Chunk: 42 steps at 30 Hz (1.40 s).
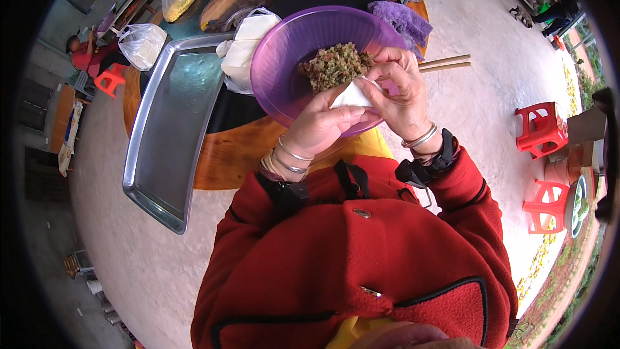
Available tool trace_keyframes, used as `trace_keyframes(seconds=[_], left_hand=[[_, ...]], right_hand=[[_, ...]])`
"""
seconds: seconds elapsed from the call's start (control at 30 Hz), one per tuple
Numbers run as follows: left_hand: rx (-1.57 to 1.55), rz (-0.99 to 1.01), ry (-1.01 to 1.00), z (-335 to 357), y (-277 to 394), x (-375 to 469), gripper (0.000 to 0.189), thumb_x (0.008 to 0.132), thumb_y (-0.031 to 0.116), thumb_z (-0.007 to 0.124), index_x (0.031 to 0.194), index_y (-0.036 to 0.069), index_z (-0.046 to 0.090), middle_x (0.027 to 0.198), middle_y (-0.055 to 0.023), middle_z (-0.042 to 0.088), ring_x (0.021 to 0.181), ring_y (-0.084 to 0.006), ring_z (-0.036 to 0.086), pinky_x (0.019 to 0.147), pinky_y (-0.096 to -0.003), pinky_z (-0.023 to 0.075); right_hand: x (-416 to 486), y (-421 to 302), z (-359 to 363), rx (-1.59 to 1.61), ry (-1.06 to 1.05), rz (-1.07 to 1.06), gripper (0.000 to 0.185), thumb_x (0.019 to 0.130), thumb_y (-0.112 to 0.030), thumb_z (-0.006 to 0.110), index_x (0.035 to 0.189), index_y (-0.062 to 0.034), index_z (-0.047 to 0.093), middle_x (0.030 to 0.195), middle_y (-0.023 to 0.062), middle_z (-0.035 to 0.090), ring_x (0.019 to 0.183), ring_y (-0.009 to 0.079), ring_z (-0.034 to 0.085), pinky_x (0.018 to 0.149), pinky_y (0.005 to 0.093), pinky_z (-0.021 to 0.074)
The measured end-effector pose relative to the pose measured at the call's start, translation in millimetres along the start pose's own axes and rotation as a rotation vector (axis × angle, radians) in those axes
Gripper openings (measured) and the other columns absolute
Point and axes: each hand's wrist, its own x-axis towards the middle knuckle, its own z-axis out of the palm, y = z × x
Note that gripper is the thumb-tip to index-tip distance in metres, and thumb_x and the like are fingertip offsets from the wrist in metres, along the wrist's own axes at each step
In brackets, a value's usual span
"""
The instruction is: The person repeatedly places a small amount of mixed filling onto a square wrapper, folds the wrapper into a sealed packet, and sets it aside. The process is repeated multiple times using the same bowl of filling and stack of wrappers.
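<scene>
Both my hands are over the near rim of a purple plastic bowl (278, 60). In the bowl lies a mound of chopped filling (336, 65). A white dough wrapper (351, 97), folded over, is between my hands; my left hand (324, 121) supports it from below and my right hand (399, 89) pinches its upper edge. Whether filling is inside the wrapper is hidden. A pair of wooden chopsticks (445, 63) sticks out past the bowl's right side, beside my right hand. Left of the bowl, a stack of white wrappers (249, 34) sits in a plastic bag.
A metal tray (193, 121) overhangs the near left edge of the round wooden table (223, 155). Purple towels (404, 22) lie right of the bowl. Bags with white (143, 46) and yellow (178, 4) contents stand at the left. Red stools (542, 128) and people (87, 55) are farther off.
</scene>
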Motion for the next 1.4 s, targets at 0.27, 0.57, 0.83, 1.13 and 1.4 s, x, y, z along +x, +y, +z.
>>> trace_keyframes(seconds=[0.27, 0.57, 0.83, 1.13, 1.4], left_hand=[[0.087, 0.008, 0.020, 8, 5, 1, 0.047, 0.090, 0.001, 0.049, 0.135, -0.006, 0.037, 0.131, -0.0172, 0.049, 0.122, -0.0276, 0.050, 0.106, -0.0426, 0.0391], [0.346, 0.205, 0.233, 4, 5, 6, 0.030, 0.092, 0.007, 0.057, 0.119, -0.004, 0.050, 0.113, -0.0111, 0.060, 0.100, -0.0162, 0.060, 0.089, -0.0314, 0.0495], [0.650, 0.365, 0.386, 6, 11, -2, 0.022, 0.087, 0.001, 0.065, 0.107, -0.003, 0.058, 0.091, -0.0050, 0.062, 0.077, -0.0109, 0.062, 0.070, -0.0237, 0.0530], [0.486, 0.228, 0.386, 6, 4, -5, 0.021, 0.093, 0.009, 0.058, 0.110, -0.004, 0.060, 0.090, -0.0115, 0.067, 0.080, -0.0157, 0.065, 0.072, -0.0276, 0.0533], [0.468, 0.342, 0.364, -2, 15, -1, 0.017, 0.091, 0.009, 0.061, 0.103, -0.004, 0.061, 0.090, -0.0077, 0.066, 0.079, -0.0117, 0.065, 0.073, -0.0225, 0.0522]], right_hand=[[-3, 1, -3, 0.111, -0.033, 0.084, 0.016, 0.072, -0.003, 0.076, 0.083, -0.0050, 0.065, 0.102, 0.0074, 0.060, 0.094, 0.0226, 0.056, 0.077, 0.0315, 0.0485], [-5, -1, -5, 0.225, 0.037, 0.035, 0.014, 0.077, 0.001, 0.072, 0.089, -0.0032, 0.065, 0.094, 0.0052, 0.062, 0.085, 0.0135, 0.060, 0.070, 0.0248, 0.0504], [-15, 4, -9, 0.235, 0.076, 0.039, 0.012, 0.082, 0.001, 0.070, 0.090, -0.0032, 0.063, 0.082, 0.0015, 0.065, 0.066, 0.0055, 0.060, 0.056, 0.0194, 0.0482], [-20, 10, -7, 0.289, 0.093, 0.093, 0.011, 0.084, -0.002, 0.070, 0.092, -0.0036, 0.063, 0.078, -0.0004, 0.063, 0.068, 0.0043, 0.058, 0.058, 0.0189, 0.0471], [-8, 8, 0, 0.432, -0.027, 0.242, 0.007, 0.085, -0.005, 0.068, 0.091, -0.0026, 0.064, 0.075, -0.0033, 0.063, 0.066, 0.0040, 0.058, 0.060, 0.0192, 0.0479]])
